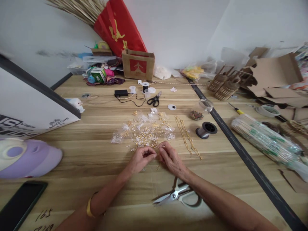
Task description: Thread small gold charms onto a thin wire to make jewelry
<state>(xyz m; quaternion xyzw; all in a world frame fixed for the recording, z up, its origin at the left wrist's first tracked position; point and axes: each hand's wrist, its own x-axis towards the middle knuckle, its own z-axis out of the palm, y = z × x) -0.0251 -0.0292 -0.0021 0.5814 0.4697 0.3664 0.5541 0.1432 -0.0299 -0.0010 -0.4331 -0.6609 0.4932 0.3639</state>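
My left hand (144, 158) and my right hand (169, 157) meet fingertip to fingertip over the wooden table. Both are closed in a pinch around something tiny and gold-coloured between them, too small to name. A few small beads dangle or lie just below the fingers; I cannot tell which. Right beyond my hands spreads a pile of clear and gold beads (146, 136), with small plastic bags among it. To the right lies a gold chain (185, 134). Light-handled scissors (176, 195) rest partly open, partly under my right forearm.
A spool of wire (206, 130) and a tub of dark beads (196, 115) stand on the right. Black-handled scissors (154, 100) lie farther back. At left are a phone (22, 205), a purple object (36, 157) and a white box (36, 102). Bagged sticks (267, 141) lie far right.
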